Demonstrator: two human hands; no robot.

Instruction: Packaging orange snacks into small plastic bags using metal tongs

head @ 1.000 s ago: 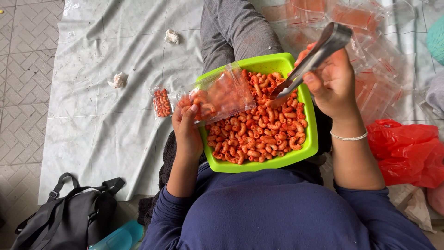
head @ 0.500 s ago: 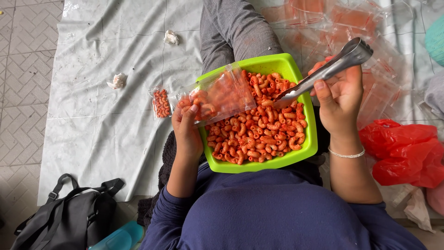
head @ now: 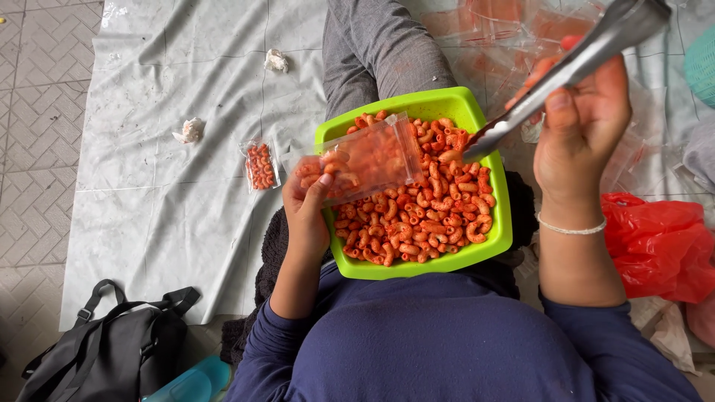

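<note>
Small clear bag (head: pixel 370 158) part-filled with orange macaroni snacks, over green tub (head: pixel 488 242) on lap — pinched in left hand (head: pixel 309 201). Metal tongs (head: pixel 570 67) gripped in right hand (head: pixel 581 130), tips at bag mouth. Filled packet (head: pixel 261 165) on grey sheet (head: pixel 171 216).

The long metal tongs (head: pixel 573 67) run past the top edge above the gripping right hand (head: pixel 585 126), so their far end is cut off; their tips are blurred, and whether they pinch a piece cannot be told. The clear plastic pouch (head: pixel 369 160) pinched in the left hand (head: pixel 309 201) hides the orange-red curled snacks below it in the lime-green square plastic tub (head: pixel 484 246). The tub's near rim is covered by the person's dark blue sleeved torso. The red plastic bag (head: pixel 655 246), right of the wrist, is cut by the edge.
</note>
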